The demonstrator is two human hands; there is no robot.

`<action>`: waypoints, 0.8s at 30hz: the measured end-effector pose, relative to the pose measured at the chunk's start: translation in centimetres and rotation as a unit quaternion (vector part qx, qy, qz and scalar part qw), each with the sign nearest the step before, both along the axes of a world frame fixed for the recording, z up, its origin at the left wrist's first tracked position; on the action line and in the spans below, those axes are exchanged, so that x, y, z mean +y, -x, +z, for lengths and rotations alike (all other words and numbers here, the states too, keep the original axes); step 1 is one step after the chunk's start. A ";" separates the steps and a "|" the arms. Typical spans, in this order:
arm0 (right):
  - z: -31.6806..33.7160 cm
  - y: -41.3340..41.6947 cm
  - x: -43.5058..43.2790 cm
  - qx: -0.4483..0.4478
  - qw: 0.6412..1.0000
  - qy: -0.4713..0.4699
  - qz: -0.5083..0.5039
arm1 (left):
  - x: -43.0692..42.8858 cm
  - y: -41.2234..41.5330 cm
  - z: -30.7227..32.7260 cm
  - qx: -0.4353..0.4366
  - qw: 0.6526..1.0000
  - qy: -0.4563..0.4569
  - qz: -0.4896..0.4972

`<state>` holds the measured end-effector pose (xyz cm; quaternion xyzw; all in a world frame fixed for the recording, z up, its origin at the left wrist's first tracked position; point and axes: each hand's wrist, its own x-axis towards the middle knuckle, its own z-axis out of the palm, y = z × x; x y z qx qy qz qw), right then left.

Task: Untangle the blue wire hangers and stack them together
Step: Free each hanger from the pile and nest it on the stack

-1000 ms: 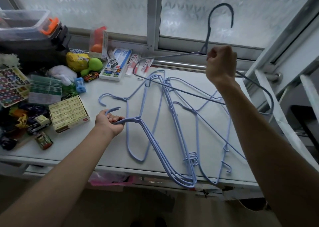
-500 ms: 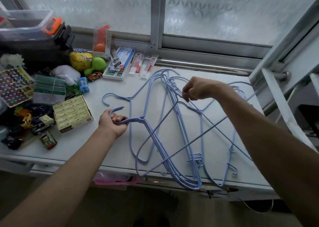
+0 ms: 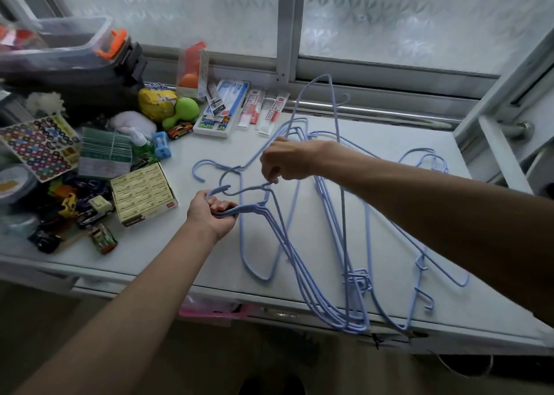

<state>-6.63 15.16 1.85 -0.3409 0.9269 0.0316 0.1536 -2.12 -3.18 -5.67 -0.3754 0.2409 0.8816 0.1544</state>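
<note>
Left hand is clamped tight around a bunch of hanger necks, their hooks poking out past the thumb, while the stacked hangers fan away across the white table to its front edge. Right hand pinches a single wire at the neck of one hanger, just above the left fist. More hangers sprawl loose on the right, one propped against the window rail, and toys crowd the left end.
</note>
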 end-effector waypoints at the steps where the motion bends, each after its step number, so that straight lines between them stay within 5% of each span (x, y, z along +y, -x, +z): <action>1: -0.3 -0.3 -0.3 -0.002 1.000 0.004 0.015 | -0.1 0.0 -0.1 0.000 1.000 -0.002 0.001; 12: -3.1 -0.5 3.0 0.008 0.983 0.149 -0.103 | -0.2 0.0 -0.1 -0.003 1.000 0.009 0.005; 19: -4.3 -1.9 0.8 0.062 0.990 0.059 0.116 | -0.7 0.0 -1.4 0.008 1.000 0.013 0.005; 24: -4.2 -1.9 0.5 0.095 0.982 0.028 0.159 | -0.1 -0.4 -1.1 0.008 0.996 0.091 -0.025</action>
